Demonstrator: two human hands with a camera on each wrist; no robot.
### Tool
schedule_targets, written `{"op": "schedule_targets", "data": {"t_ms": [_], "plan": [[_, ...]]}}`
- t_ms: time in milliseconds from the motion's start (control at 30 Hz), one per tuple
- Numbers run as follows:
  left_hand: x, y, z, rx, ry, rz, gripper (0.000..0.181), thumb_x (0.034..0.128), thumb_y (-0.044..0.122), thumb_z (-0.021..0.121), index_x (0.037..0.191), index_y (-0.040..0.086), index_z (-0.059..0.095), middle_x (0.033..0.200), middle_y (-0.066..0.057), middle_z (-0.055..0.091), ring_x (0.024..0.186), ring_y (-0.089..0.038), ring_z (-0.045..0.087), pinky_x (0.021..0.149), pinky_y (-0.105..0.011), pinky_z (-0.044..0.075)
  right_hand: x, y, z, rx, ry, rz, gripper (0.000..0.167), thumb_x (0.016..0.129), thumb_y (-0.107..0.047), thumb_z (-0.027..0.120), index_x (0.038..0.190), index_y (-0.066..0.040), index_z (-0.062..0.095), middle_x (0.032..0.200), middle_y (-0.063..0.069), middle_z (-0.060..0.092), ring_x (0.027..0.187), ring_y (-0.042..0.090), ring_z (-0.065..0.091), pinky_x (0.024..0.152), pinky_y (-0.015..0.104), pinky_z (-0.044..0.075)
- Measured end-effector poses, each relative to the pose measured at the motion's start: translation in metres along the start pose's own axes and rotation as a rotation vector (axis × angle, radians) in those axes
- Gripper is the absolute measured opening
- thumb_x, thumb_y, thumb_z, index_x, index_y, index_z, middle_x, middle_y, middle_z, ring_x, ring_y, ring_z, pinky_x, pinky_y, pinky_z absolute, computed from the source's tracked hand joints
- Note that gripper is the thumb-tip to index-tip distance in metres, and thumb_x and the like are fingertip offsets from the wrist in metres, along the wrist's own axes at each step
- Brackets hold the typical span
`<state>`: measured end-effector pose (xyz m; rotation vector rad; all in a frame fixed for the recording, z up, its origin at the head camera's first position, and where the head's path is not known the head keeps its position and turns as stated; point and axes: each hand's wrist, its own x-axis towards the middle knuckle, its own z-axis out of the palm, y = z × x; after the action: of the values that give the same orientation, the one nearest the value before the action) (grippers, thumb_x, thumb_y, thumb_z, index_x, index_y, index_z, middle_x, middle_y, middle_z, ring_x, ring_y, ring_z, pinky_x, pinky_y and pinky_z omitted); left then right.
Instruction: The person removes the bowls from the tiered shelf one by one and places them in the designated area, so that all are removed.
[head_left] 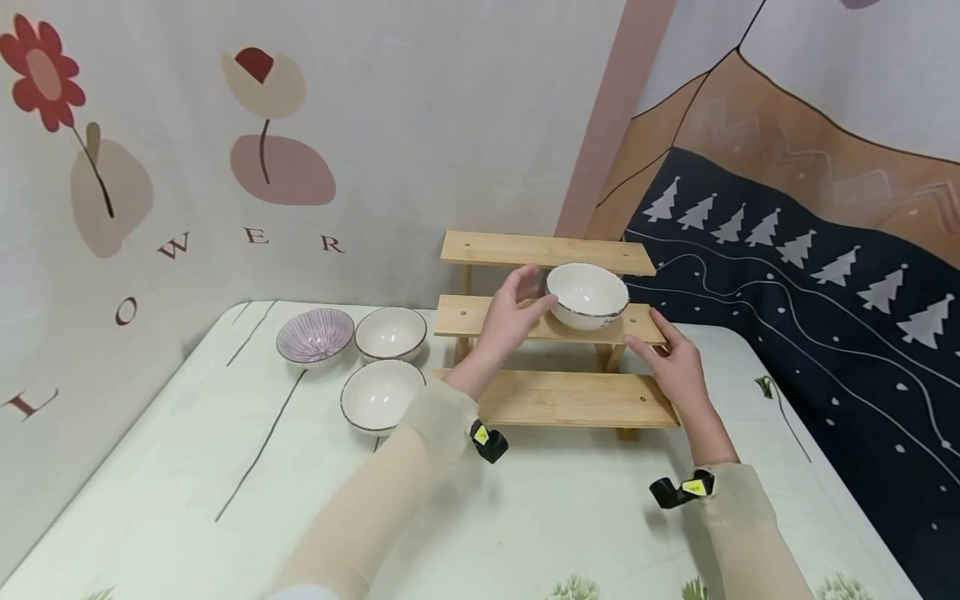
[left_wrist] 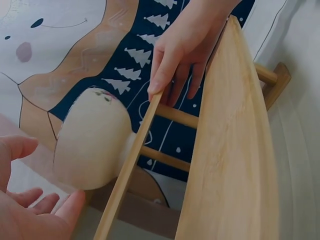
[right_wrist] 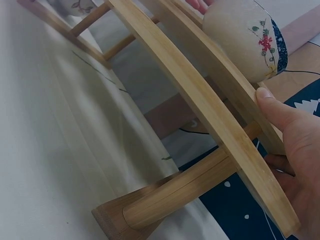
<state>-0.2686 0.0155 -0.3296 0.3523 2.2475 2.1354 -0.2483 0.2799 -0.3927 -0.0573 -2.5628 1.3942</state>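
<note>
A white bowl (head_left: pixel 587 293) with a dark rim sits on the middle board of a three-tier wooden stand (head_left: pixel 570 400). Red flowers on the bowl (right_wrist: pixel 245 40) show in the right wrist view. My left hand (head_left: pixel 513 312) is just left of this bowl, fingers spread; whether a fingertip touches it I cannot tell. At the right end of the middle board, my right hand (head_left: pixel 677 367) pinches the edge, thumb on top and fingers below. The left wrist view shows that same right hand (left_wrist: pixel 182 47) at the board's end.
Left of the stand, a purple striped bowl (head_left: pixel 315 336) and two white bowls, one behind (head_left: pixel 391 333) and one in front (head_left: pixel 381 396), stand on the white tablecloth (head_left: pixel 225 450). A printed curtain (head_left: pixel 390 150) hangs close behind.
</note>
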Motion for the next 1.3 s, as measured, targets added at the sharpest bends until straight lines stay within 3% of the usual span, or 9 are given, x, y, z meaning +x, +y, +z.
{"op": "schedule_targets", "data": {"t_ms": [300,500,800,1300], "plan": [[0.001,-0.003,0.007,0.019,-0.04,-0.025,0.074,0.0939,0.022,0.069,0.156,0.014,0.03,0.164,-0.005,0.03,0.143,-0.028,0.044,0.111,-0.041,0.049,0.0,0.001,0.0,0.008,0.0,0.001,0.082,0.094,-0.043,0.066,0.158,-0.012,0.025,0.164,0.013,0.028,0.148,0.033,0.034,0.118,0.047,0.036],[0.002,-0.005,0.01,0.029,-0.047,-0.056,0.07,0.0939,0.021,0.069,0.154,0.013,0.034,0.16,-0.01,0.035,0.139,-0.03,0.048,0.108,-0.041,0.052,0.001,0.002,0.0,0.01,0.002,-0.003,0.081,0.095,-0.043,0.066,0.158,-0.012,0.025,0.163,0.013,0.029,0.148,0.032,0.035,0.117,0.046,0.037],[0.004,-0.006,0.016,-0.036,-0.065,-0.074,0.068,0.0961,0.016,0.065,0.155,0.011,0.032,0.156,-0.013,0.037,0.14,-0.033,0.047,0.106,-0.04,0.053,0.001,0.002,0.002,0.014,0.004,-0.009,0.082,0.095,-0.043,0.065,0.158,-0.01,0.025,0.163,0.013,0.029,0.148,0.034,0.035,0.117,0.047,0.037],[0.008,-0.008,0.031,-0.105,-0.013,-0.082,0.062,0.0998,0.012,0.052,0.156,0.008,0.026,0.156,-0.015,0.036,0.138,-0.032,0.048,0.102,-0.043,0.056,0.0,-0.001,0.001,0.016,0.01,0.007,0.082,0.094,-0.041,0.067,0.158,-0.012,0.026,0.163,0.014,0.028,0.148,0.034,0.034,0.117,0.044,0.038]]}}
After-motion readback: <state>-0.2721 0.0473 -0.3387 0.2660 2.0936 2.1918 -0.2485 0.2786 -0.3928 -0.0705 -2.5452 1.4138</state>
